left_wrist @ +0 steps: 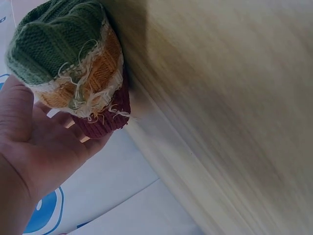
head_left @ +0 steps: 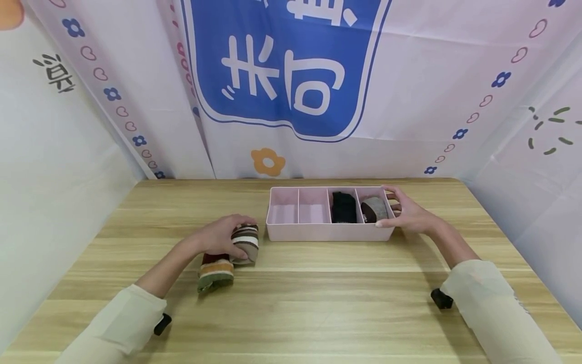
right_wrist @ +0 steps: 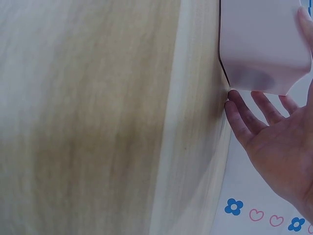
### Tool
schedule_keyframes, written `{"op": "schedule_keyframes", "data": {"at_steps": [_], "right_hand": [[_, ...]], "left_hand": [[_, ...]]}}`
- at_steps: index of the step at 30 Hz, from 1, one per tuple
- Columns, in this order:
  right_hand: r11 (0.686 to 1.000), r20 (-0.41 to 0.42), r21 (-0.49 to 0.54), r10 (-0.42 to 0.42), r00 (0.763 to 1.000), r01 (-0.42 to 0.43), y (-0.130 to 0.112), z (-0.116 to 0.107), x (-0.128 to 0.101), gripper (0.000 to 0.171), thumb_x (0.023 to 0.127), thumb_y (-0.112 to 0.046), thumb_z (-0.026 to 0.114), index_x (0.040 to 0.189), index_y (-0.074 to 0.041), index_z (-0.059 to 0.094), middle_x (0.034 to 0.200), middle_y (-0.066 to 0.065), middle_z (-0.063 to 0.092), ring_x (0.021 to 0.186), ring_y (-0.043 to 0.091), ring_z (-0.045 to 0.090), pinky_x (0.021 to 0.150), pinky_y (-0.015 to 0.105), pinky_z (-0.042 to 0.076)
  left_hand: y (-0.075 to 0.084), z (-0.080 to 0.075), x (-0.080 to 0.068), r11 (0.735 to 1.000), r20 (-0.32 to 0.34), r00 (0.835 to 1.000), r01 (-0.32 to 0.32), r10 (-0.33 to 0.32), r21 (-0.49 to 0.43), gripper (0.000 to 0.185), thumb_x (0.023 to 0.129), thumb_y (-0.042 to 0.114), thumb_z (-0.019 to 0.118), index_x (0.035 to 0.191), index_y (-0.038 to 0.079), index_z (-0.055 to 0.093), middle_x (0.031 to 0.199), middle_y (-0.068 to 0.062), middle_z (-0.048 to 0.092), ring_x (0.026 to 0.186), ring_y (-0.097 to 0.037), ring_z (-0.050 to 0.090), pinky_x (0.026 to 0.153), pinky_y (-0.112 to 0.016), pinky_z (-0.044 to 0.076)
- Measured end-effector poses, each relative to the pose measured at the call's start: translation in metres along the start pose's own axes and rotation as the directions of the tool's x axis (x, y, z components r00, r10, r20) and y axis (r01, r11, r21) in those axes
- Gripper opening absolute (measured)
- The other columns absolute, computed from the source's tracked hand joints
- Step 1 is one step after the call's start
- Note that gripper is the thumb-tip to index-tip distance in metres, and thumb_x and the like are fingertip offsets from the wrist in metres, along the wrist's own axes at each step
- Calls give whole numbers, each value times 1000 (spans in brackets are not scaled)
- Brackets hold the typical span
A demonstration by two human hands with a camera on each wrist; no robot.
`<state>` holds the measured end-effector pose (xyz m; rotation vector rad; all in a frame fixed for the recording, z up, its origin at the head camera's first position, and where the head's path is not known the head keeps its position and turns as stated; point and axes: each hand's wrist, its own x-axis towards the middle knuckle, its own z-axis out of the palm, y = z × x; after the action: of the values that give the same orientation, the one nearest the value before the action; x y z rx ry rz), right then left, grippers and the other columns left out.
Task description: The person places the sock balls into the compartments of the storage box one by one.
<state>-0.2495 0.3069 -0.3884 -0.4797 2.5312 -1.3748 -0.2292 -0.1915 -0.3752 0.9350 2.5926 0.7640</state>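
A rolled sock striped in brown, white and taupe [head_left: 247, 242] lies under my left hand [head_left: 220, 235], which grips it between thumb and fingers. Close beside it on the near side is a rolled sock in green, orange, white and maroon [head_left: 215, 275], with loose threads visible in the left wrist view. At the right end of a pink divided box [head_left: 327, 232], my right hand [head_left: 411, 216] holds the end, thumb on the front corner and fingers at the end wall. A grey and brown sock [head_left: 375, 208] fills the rightmost compartment; a black sock [head_left: 343, 207] sits in the one beside it.
The wood-grain table [head_left: 318, 303] reaches back to a printed white cloth [head_left: 409, 126], which also hangs at both sides. The box stands near the table's back edge. Dark straps or devices [head_left: 441, 298] sit at both sleeve cuffs.
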Motion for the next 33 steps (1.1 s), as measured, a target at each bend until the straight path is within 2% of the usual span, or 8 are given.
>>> {"op": "schedule_keyframes", "data": {"at_steps": [11,15,22,25,29,33], "right_hand": [[1000,1,-17,12,1000,-12,1,0,-1,108,87,-16,82,164,-4,7,159,36,21,143,61,29,116,69,28],[1000,-2,-16,5,1000,-5,1,0,-1,107,87,-16,82,164,-3,8,159,36,21,142,61,29,116,69,28],[1000,-2,-16,7,1000,-7,2,0,-1,107,87,-16,82,164,-3,8,159,36,22,142,61,30,115,69,29],[1000,-1,-22,6,1000,-6,1,-1,-1,107,87,-16,82,163,-4,9,159,36,22,142,60,30,115,68,30],[1000,2,-26,5,1000,-5,-1,-1,-2,106,87,-17,82,163,-3,9,160,36,22,142,59,30,115,68,30],[1000,3,-30,8,1000,-8,-2,-1,-2,107,87,-17,82,163,-3,8,160,36,21,142,60,30,115,68,30]], "left_hand": [[1,-2,1,997,-13,1000,5,-6,-75,70,80,9,88,140,-7,55,126,-22,64,99,-26,63,81,-37,53],[1,-4,1,996,-33,999,-3,0,-91,71,80,8,87,141,-6,54,124,-21,64,97,-27,63,79,-36,53],[0,-8,0,997,-105,994,-24,15,-78,70,78,9,89,139,-6,56,115,-16,67,99,-29,63,80,-37,54],[0,-10,-2,995,-132,991,-31,17,-100,70,78,8,89,138,-6,56,114,-17,67,100,-30,62,77,-36,55],[3,-14,-4,991,-171,985,-6,-18,-135,73,78,7,88,141,-3,55,117,-20,65,98,-32,61,73,-36,56],[5,-17,-4,990,-221,974,11,-43,-144,75,78,6,89,144,-1,54,121,-20,64,104,-33,59,78,-37,55]]}}
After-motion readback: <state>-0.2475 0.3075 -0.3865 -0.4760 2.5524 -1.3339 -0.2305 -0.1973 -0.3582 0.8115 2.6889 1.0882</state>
